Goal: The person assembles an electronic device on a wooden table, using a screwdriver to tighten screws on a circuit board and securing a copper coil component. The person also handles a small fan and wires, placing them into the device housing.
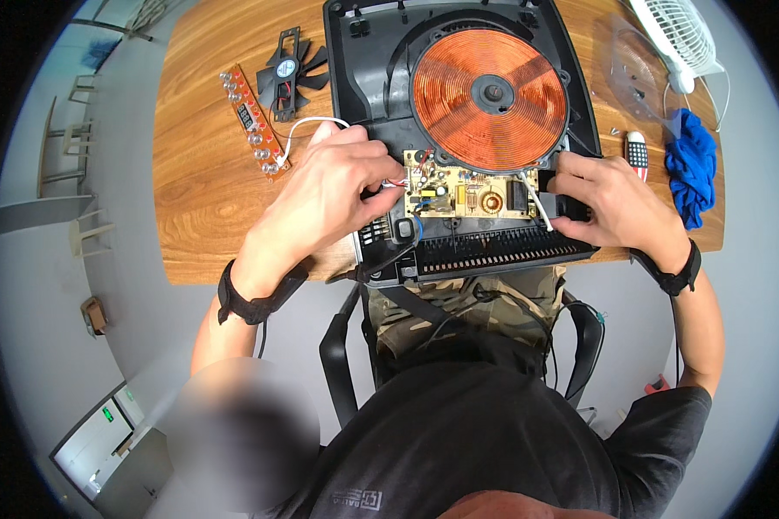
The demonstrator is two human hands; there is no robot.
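Observation:
A yellow circuit board (467, 195) lies in the black base of an induction cooker (372, 65), just below the round copper coil (450, 95). At the board's left edge, my left hand (329, 177) is closed, thumb and fingers pinching the red and white wire connector (395, 182). My right hand (610, 195) curls its fingers and thumb at the board's right edge, gripping there; the exact contact is partly hidden. Beside the right fingertips a white-sleeved lead (538, 203) runs down across the board. A white cable (307, 119) loops behind my left hand from the narrow control board (251, 125).
A black cooling fan (290, 73) lies left of the base on the wooden table (195, 199). To the right are a small white-and-red keypad device (636, 154), a blue cloth (691, 169), a clear plastic piece (627, 60) and a white desk fan (679, 39).

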